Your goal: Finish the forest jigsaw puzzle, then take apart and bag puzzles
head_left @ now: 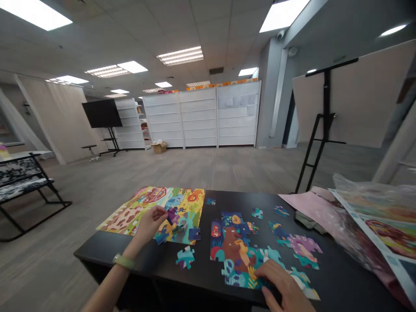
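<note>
My left hand (151, 223) is above a colourful picture sheet (125, 214), its thumb and fingers pinched at the edge of a dark purple puzzle piece (170, 214). Several loose pieces lie on the sheet below it. A teal puzzle piece (185, 257) rests on the table just in front. At the right, my right hand (284, 284) rests its fingertips on the lower edge of a partly joined jigsaw puzzle (232, 242) with a brown bear; thumb and fingers are apart. Its palm side is hidden. A joined pink and teal section (303, 249) lies beyond that hand.
The black table (198, 281) also bears scattered pieces near its far edge, such as a small teal one (257, 213). Plastic wrapping (351, 225) and a printed sheet (390, 242) crowd its right side. Behind stand a black easel (320, 138) and white shelving (198, 119).
</note>
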A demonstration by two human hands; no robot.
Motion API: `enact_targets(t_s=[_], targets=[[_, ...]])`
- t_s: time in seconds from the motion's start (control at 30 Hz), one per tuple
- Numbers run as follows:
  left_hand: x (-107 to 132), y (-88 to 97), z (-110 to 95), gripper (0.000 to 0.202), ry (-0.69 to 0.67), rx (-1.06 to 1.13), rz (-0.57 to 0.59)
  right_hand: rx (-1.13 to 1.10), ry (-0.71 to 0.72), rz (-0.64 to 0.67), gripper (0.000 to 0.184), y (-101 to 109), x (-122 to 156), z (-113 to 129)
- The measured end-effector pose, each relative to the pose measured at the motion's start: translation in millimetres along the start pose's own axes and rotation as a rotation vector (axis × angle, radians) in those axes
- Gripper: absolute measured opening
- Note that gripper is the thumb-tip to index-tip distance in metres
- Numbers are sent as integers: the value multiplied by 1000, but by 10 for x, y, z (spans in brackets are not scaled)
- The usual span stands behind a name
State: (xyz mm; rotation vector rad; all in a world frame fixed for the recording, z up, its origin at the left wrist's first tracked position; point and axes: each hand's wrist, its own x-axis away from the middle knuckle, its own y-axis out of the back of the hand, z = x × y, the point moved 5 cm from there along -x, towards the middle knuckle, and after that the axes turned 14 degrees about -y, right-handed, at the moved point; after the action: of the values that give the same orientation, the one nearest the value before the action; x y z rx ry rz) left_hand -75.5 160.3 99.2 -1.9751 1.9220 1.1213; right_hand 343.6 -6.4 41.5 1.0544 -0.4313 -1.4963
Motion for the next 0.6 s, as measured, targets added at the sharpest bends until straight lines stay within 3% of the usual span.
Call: enact_targets(t_s=[0.1, 0.2, 0.27, 0.33, 0.43, 0.6], targets=[[56, -137, -231, 31, 19, 55, 30, -49, -30, 54, 24, 46, -17, 128], [181, -390, -510, 26, 22, 97, 62, -110, -35, 87, 23, 75, -43, 218], [320, -645, -692, 21, 19, 131, 140, -129, -38, 93, 22, 83, -51, 240], [490, -949, -829, 14, 17, 144, 303, -137, -46, 91, 22, 85, -52, 241], [701, -1281, -890, 10, 13, 72, 464, -145, -49, 94, 22, 80, -51, 234], [793, -1416, -811, 15, -30, 20, 491, -142, -47, 102, 21, 88, -67, 258]])
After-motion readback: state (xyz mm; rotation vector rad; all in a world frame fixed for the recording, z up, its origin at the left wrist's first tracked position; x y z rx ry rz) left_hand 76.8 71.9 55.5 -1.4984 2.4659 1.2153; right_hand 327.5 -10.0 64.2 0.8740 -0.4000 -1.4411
